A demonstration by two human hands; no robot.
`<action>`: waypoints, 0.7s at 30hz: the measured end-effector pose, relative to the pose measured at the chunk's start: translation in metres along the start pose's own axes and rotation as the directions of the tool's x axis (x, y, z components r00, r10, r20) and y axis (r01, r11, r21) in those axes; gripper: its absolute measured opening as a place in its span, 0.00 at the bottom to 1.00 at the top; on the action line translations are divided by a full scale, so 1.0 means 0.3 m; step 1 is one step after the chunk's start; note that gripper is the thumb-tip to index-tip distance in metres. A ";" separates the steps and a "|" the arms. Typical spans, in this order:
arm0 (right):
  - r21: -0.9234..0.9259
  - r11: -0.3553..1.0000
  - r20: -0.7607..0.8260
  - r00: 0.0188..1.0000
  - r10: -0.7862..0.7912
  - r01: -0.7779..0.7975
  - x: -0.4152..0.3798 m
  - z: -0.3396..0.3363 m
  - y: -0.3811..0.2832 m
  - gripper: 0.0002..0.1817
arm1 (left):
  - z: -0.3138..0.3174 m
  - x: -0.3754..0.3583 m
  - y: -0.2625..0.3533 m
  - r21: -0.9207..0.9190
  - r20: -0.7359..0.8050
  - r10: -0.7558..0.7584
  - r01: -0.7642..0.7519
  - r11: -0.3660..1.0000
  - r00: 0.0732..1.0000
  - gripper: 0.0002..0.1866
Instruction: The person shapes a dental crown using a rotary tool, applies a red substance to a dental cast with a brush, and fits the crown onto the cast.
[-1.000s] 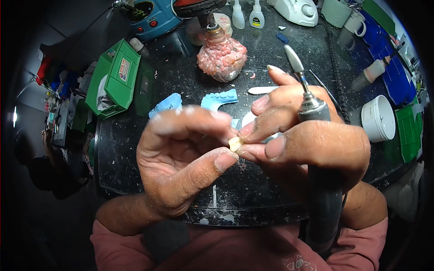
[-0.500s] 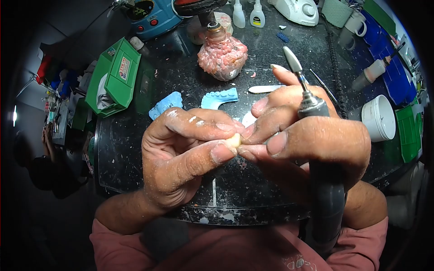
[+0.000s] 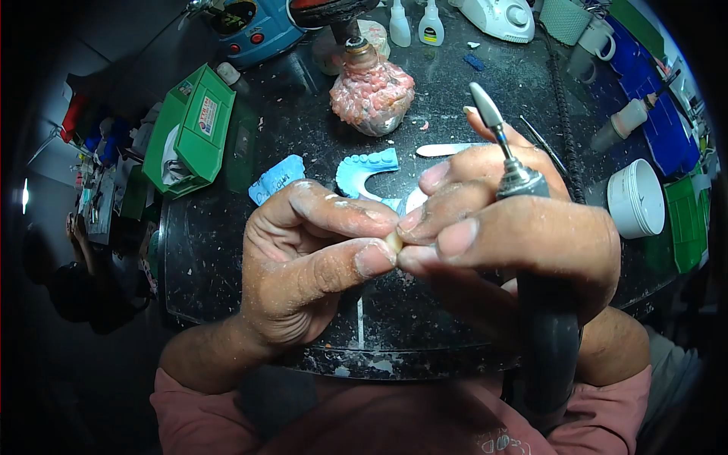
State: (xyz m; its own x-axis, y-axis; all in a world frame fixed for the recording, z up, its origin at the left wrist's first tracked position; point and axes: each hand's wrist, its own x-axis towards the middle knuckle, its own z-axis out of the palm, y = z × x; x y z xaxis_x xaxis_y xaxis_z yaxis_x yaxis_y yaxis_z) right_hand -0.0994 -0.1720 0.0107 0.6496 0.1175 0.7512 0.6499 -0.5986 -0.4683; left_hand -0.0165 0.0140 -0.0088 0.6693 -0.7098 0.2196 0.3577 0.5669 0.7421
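My left hand pinches a small cream-coloured artificial tooth between thumb and forefinger. Most of it is covered by fingertips. My right hand is wrapped round a black rotary handpiece, whose metal bur points up and away from the tooth. Thumb and fingertips of that same hand also touch the tooth from the right. White dust coats the fingers. Just beyond the hands lie a blue dental cast with teeth and a blue piece with handwriting.
A pink-crusted stand rises mid-bench. Left is a green bin; right, a white tub. A white-handled tool lies behind my right hand. Two bottles and a white control unit stand at the back.
The tooth has turned slightly and is more covered by my fingertips. My right fingers have shifted a little left round it. The bur has tipped slightly left.
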 end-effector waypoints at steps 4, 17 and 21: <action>0.044 0.997 -0.007 0.998 0.056 -0.055 0.006 -0.048 -0.040 0.16 | 0.018 0.008 0.007 -0.091 0.016 -0.023 0.024 0.996 1.000 0.09; 0.316 0.949 0.014 1.000 0.001 -0.006 0.002 0.004 -0.031 0.20 | -0.015 0.017 0.014 0.035 0.095 0.052 -0.055 0.998 0.994 0.10; 0.327 0.945 0.018 1.000 0.006 -0.011 0.013 0.005 -0.041 0.18 | -0.001 0.013 0.022 0.159 -0.028 -0.006 0.010 0.987 1.000 0.12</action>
State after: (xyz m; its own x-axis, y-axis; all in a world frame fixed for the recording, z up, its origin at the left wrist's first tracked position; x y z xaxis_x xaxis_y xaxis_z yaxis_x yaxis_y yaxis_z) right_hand -0.1042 -0.1632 0.0186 0.6602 0.1280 0.7401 0.7358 -0.3080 -0.6031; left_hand -0.0115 0.0151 -0.0032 0.6853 -0.7010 0.1974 0.2563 0.4858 0.8356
